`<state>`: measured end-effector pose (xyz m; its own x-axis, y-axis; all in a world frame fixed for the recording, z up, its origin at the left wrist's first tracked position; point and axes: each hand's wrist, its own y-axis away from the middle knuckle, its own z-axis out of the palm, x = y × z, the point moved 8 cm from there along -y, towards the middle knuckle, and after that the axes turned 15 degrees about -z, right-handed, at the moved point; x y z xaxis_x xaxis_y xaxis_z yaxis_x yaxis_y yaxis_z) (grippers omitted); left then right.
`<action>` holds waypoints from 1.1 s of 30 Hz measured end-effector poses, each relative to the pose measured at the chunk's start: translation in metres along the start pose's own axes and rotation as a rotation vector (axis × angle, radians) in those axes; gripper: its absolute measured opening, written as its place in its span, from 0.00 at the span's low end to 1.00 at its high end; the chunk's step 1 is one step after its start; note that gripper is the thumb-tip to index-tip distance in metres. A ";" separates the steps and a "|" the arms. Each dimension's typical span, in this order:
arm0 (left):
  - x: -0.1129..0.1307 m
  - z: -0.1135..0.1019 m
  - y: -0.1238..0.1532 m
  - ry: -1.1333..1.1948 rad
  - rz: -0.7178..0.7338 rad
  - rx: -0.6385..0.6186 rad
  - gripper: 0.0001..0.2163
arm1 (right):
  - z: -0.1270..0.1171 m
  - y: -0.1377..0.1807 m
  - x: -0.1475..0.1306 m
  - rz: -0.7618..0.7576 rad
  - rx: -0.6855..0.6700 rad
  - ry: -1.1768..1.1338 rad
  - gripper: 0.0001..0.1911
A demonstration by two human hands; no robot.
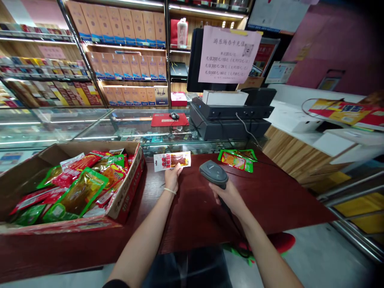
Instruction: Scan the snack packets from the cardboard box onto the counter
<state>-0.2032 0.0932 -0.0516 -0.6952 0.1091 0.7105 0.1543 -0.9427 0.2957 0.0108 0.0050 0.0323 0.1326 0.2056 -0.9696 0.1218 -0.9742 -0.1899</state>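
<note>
My left hand [172, 177] is closed on the lower edge of a white snack packet [162, 161] with red lettering and a window showing brown food. The packet is held up over the dark red counter [192, 208]. In my right hand [229, 196] is a grey barcode scanner [213, 173], gripped by its handle, its head tilted toward the packet but apart from it. Several green-edged snack packets [237, 160] lie on the counter beyond the scanner. Left of my left hand stands an open cardboard box [132, 186] full of red and green snack packets [81, 188].
A glass display case [132, 120] runs behind the counter, with a mouse [174, 115] on a red mat [157, 120]. A monitor [195, 60] bearing a pink paper sign stands over a black cash drawer [234, 124]. A metal rail [354, 224] is at the right.
</note>
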 end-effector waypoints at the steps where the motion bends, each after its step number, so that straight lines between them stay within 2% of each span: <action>1: 0.000 0.000 0.000 -0.007 -0.003 0.002 0.13 | 0.000 0.000 -0.001 0.001 0.004 -0.004 0.17; 10: 0.000 -0.001 0.001 -0.021 0.024 -0.037 0.17 | -0.007 0.006 -0.011 -0.023 0.062 0.024 0.19; 14: 0.013 0.008 0.012 -0.192 0.129 -0.013 0.15 | -0.013 0.006 -0.018 -0.018 0.086 0.034 0.18; 16: 0.036 0.021 0.029 -0.354 0.267 0.010 0.12 | -0.016 0.006 -0.023 -0.031 0.098 0.028 0.19; 18: 0.069 0.039 0.055 -0.533 0.440 0.031 0.10 | -0.019 0.004 -0.029 -0.054 0.126 0.016 0.19; 22: 0.152 0.070 0.119 -0.897 0.724 0.087 0.09 | -0.008 -0.005 -0.039 -0.113 0.092 -0.064 0.20; 24: 0.193 0.075 0.148 -1.110 0.849 0.107 0.09 | 0.004 -0.009 -0.039 -0.099 0.075 -0.109 0.20; 26: 0.233 0.066 0.169 -1.276 0.953 0.174 0.11 | 0.017 -0.013 -0.040 -0.086 0.067 -0.146 0.20; 27: 0.253 0.055 0.177 -1.341 1.002 0.249 0.12 | 0.024 -0.015 -0.041 -0.084 0.062 -0.162 0.20; 30: 0.302 0.006 0.185 -1.506 1.105 0.513 0.15 | 0.045 -0.020 -0.043 -0.087 0.032 -0.187 0.21; 32: 0.324 -0.033 0.182 -1.567 1.136 0.670 0.16 | 0.057 -0.023 -0.044 -0.099 0.013 -0.196 0.21; 33: 0.329 -0.051 0.176 -1.605 1.120 0.706 0.15 | 0.062 -0.024 -0.044 -0.106 0.006 -0.200 0.20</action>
<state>-0.4407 -0.0529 0.2022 0.8960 0.1874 0.4026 0.4330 -0.5699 -0.6984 -0.0594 0.0133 0.0699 -0.0783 0.2848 -0.9554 0.1189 -0.9488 -0.2926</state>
